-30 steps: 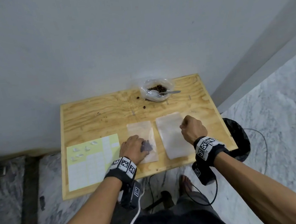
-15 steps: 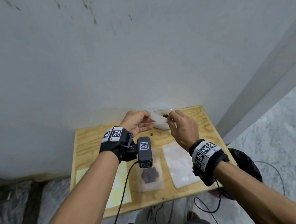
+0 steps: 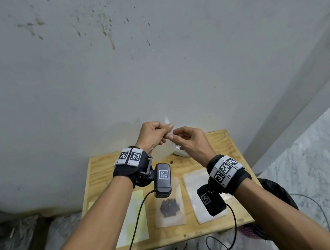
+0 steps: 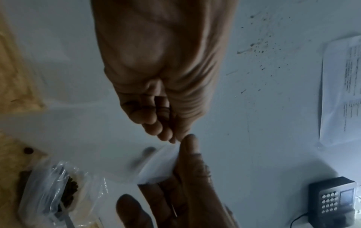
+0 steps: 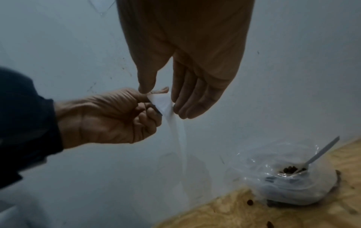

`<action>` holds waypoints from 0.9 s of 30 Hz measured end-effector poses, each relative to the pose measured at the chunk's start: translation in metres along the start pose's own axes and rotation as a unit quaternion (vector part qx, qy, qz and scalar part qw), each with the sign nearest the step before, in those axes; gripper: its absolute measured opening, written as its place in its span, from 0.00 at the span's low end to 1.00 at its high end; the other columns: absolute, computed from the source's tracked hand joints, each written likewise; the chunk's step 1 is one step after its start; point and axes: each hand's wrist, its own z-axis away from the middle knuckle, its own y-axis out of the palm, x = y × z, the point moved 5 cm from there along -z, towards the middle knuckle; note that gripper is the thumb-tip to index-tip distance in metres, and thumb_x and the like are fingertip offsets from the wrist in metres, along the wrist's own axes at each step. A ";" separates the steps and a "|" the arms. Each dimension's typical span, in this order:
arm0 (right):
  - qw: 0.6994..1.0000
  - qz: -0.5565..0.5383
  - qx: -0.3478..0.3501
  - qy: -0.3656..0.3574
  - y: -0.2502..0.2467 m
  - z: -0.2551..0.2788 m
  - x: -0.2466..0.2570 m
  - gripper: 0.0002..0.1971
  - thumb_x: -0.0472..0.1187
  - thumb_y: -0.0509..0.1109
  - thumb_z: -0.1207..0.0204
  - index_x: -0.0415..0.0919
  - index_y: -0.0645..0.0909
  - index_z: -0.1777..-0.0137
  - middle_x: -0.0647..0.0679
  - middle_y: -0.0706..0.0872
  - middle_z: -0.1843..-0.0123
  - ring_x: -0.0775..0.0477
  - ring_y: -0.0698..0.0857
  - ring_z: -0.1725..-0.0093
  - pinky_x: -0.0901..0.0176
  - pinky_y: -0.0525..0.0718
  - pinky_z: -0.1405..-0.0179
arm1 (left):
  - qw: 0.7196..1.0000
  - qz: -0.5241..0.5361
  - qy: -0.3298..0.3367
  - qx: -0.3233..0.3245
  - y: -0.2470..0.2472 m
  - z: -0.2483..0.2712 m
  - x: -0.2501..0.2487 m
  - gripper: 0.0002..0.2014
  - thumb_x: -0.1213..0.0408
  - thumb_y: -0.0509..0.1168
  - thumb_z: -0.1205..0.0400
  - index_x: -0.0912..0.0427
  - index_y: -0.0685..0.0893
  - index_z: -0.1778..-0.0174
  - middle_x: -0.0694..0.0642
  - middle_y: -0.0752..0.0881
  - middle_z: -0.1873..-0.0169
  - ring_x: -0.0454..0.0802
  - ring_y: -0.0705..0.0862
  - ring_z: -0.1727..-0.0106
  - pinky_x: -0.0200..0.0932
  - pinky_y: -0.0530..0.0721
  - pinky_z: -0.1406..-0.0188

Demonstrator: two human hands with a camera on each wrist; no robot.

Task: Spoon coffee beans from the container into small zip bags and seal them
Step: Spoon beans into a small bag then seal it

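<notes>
Both hands (image 3: 169, 133) pinching top edge of empty zip bag (image 5: 175, 123), raised above worktop (image 3: 218, 140) near bean container (image 5: 289, 177). Thin, limp, slippery film, probably; best gripped at the lips.

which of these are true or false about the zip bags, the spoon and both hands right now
1. Both hands pinch the top of an empty zip bag: the left hand and the right hand. True.
2. The spoon is in the right hand. False: it rests in the bean container.
3. A filled bag lies flat on the table. True.
4. The held bag is full of beans. False: no beans show in it.
</notes>
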 end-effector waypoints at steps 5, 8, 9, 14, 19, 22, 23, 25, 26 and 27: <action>0.996 -0.077 0.007 0.035 -0.001 -0.001 -0.001 0.14 0.45 0.76 0.25 0.35 0.86 0.46 0.42 0.92 0.56 0.53 0.88 0.60 0.59 0.84 0.63 | 0.999 0.004 0.034 0.036 0.000 0.006 -0.006 0.13 0.58 0.74 0.21 0.63 0.85 0.65 0.54 0.82 0.76 0.43 0.76 0.77 0.33 0.74 0.77; 0.996 -0.079 0.005 0.035 -0.002 0.003 0.000 0.07 0.38 0.72 0.22 0.36 0.87 0.49 0.41 0.92 0.58 0.52 0.88 0.62 0.59 0.84 0.64 | 0.998 -0.004 0.037 0.045 0.000 0.007 -0.004 0.13 0.57 0.75 0.22 0.62 0.85 0.65 0.54 0.82 0.76 0.43 0.76 0.76 0.33 0.75 0.76; 0.997 -0.070 -0.002 0.031 -0.003 0.003 0.000 0.05 0.37 0.71 0.22 0.37 0.87 0.50 0.42 0.91 0.60 0.51 0.88 0.63 0.59 0.83 0.65 | 0.998 -0.007 0.037 0.044 0.001 0.007 -0.004 0.13 0.57 0.75 0.22 0.62 0.84 0.66 0.54 0.82 0.76 0.43 0.76 0.76 0.33 0.75 0.76; 0.995 0.030 -0.092 0.005 -0.015 -0.002 -0.005 0.10 0.33 0.66 0.29 0.52 0.80 0.61 0.50 0.84 0.71 0.48 0.82 0.69 0.42 0.85 0.65 | 0.998 -0.046 0.039 0.035 0.000 0.004 0.001 0.13 0.60 0.74 0.20 0.63 0.83 0.66 0.55 0.81 0.75 0.42 0.75 0.77 0.32 0.75 0.76; 0.977 0.197 -0.079 -0.025 -0.018 -0.006 -0.001 0.16 0.33 0.64 0.26 0.51 0.90 0.60 0.51 0.84 0.67 0.45 0.85 0.67 0.48 0.88 0.62 | 0.991 -0.105 0.064 0.053 0.008 0.006 -0.001 0.12 0.60 0.72 0.19 0.64 0.85 0.65 0.54 0.81 0.75 0.41 0.76 0.75 0.33 0.77 0.72; 0.984 0.176 -0.036 -0.001 -0.012 -0.007 -0.007 0.10 0.37 0.68 0.25 0.48 0.91 0.55 0.48 0.90 0.58 0.51 0.84 0.66 0.52 0.89 0.59 | 0.983 -0.147 0.082 0.067 0.014 0.008 -0.003 0.13 0.58 0.72 0.19 0.57 0.84 0.68 0.52 0.83 0.75 0.42 0.78 0.73 0.37 0.78 0.68; 0.986 0.165 -0.023 0.005 -0.011 -0.006 -0.008 0.08 0.39 0.70 0.25 0.46 0.91 0.53 0.49 0.90 0.58 0.55 0.83 0.67 0.54 0.89 0.59 | 0.982 -0.154 0.086 0.070 0.014 0.008 -0.003 0.13 0.58 0.72 0.19 0.57 0.84 0.68 0.51 0.83 0.75 0.41 0.78 0.74 0.38 0.78 0.68; 0.989 0.146 -0.009 0.016 -0.009 -0.007 -0.011 0.07 0.41 0.74 0.26 0.43 0.91 0.51 0.51 0.89 0.59 0.60 0.83 0.69 0.58 0.88 0.64 | 0.980 -0.159 0.086 0.078 0.013 0.009 -0.002 0.12 0.59 0.71 0.18 0.57 0.84 0.67 0.52 0.83 0.75 0.41 0.78 0.74 0.37 0.77 0.68; 0.990 0.139 -0.008 0.019 -0.010 -0.007 -0.012 0.07 0.41 0.76 0.27 0.43 0.92 0.51 0.51 0.89 0.61 0.61 0.82 0.70 0.60 0.86 0.67 | 0.980 -0.158 0.086 0.088 0.013 0.011 -0.002 0.12 0.59 0.71 0.18 0.58 0.84 0.67 0.52 0.83 0.74 0.41 0.78 0.74 0.38 0.78 0.67; 0.990 0.137 -0.010 0.021 -0.010 -0.007 -0.013 0.07 0.41 0.76 0.27 0.42 0.92 0.52 0.52 0.88 0.64 0.62 0.81 0.71 0.62 0.83 0.69 | 0.978 -0.159 0.092 0.098 0.014 0.013 -0.003 0.12 0.59 0.71 0.18 0.58 0.84 0.67 0.52 0.84 0.74 0.41 0.78 0.73 0.39 0.78 0.66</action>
